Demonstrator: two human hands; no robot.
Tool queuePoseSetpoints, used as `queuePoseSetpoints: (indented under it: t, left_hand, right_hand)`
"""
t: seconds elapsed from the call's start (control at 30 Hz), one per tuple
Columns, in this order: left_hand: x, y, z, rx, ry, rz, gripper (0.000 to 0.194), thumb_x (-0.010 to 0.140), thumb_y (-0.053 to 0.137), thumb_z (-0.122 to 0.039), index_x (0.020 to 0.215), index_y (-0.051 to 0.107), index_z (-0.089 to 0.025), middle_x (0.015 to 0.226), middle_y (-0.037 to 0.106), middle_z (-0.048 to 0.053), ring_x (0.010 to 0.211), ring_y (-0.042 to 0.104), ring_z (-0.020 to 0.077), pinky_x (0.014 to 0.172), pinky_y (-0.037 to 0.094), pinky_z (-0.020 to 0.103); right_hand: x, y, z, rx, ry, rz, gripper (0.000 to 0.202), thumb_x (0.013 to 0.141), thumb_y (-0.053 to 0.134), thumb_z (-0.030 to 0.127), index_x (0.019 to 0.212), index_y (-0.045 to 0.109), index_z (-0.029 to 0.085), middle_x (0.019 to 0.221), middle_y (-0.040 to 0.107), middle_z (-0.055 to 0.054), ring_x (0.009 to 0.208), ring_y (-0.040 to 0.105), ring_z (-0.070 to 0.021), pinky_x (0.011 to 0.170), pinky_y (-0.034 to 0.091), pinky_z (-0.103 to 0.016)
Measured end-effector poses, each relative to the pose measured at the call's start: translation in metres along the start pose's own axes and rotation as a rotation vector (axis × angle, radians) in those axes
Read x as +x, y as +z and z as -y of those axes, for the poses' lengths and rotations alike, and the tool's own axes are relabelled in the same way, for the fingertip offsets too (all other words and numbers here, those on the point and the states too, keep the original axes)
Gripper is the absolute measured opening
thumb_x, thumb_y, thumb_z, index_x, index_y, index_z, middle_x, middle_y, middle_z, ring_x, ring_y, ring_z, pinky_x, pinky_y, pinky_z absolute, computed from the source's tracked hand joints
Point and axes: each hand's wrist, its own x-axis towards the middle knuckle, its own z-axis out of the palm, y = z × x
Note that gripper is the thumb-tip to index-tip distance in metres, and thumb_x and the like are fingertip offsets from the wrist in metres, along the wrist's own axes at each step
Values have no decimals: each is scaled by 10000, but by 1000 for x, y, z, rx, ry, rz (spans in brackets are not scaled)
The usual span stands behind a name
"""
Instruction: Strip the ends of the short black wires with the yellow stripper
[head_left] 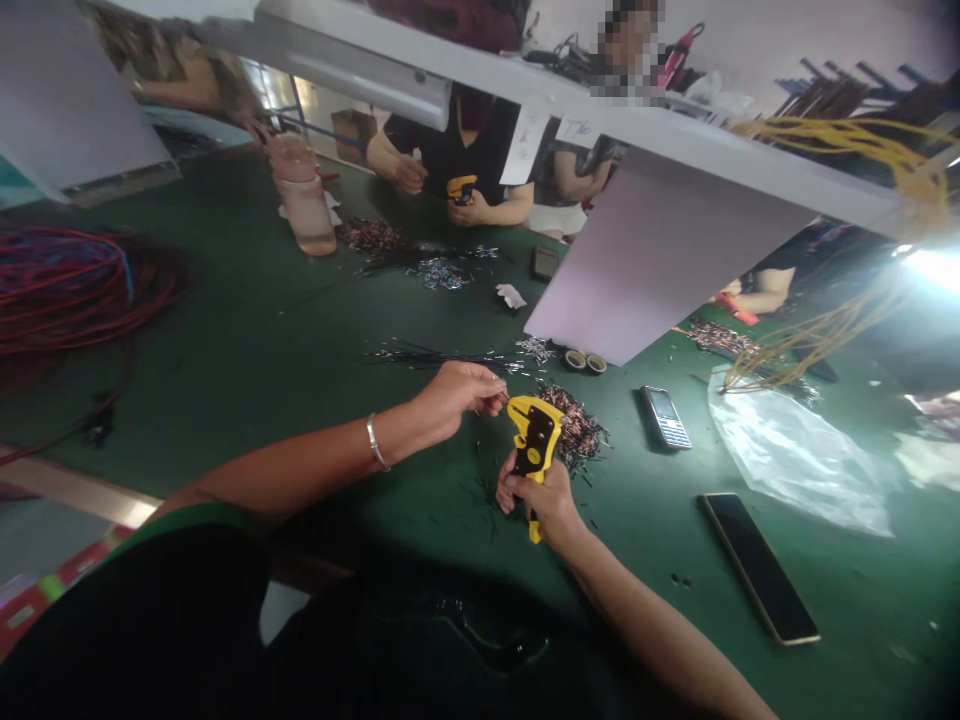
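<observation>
My right hand (546,494) is wrapped around the handles of a yellow and black wire stripper (538,436), its head pointing up and to the left. Fingertips of my left hand (466,392) are pinched together right at the tool's jaws, on what looks like a thin wire, mostly hidden by the fingers. A heap of short dark wire pieces with coppery ends (576,430) lies just behind and right of the stripper. Beyond my left hand is a loose bundle of thin black wires (442,357) with pale tips.
Around the green table (247,330) are a mobile phone (664,418), a smartphone (760,568), a plastic bag (806,455), tape rolls (585,361), a bottle (306,205) and coiled cables (67,290). A divider panel (652,250) stands ahead. Co-workers sit across, one holding a similar tool (462,189).
</observation>
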Motion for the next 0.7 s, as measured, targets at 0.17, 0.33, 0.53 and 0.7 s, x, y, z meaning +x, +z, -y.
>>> queuePoseSetpoints:
  t: [0.17,0.33,0.53,0.7]
  left_hand:
    - [0,-1,1,10,38,-1,151,707,710,-222,631,653,-105,594,625,39,529,564,100,610,433,289]
    - [0,0,3,-23,25,26,148,700,715,-229,635,655,-111,615,637,40,536,565,100,617,444,292]
    - [-3,1,2,-87,21,39,129,700,714,-194,637,651,-101,645,639,44,565,573,101,626,449,283]
    - [-7,3,-4,-109,3,67,112,709,698,-168,632,649,-102,636,633,46,560,560,101,621,444,285]
  right_hand:
    - [0,1,3,19,15,8,144,645,675,160,737,564,172,527,553,49,391,490,-107,407,434,-262]
    - [-2,6,10,28,14,0,136,655,682,173,736,573,168,527,551,44,406,494,-109,427,440,-269]
    - [-4,8,11,73,20,-13,139,630,660,141,737,576,169,550,560,43,411,495,-110,431,444,-277]
    - [-5,6,11,-16,-19,-28,134,651,671,170,751,581,168,547,568,37,431,512,-118,451,439,-277]
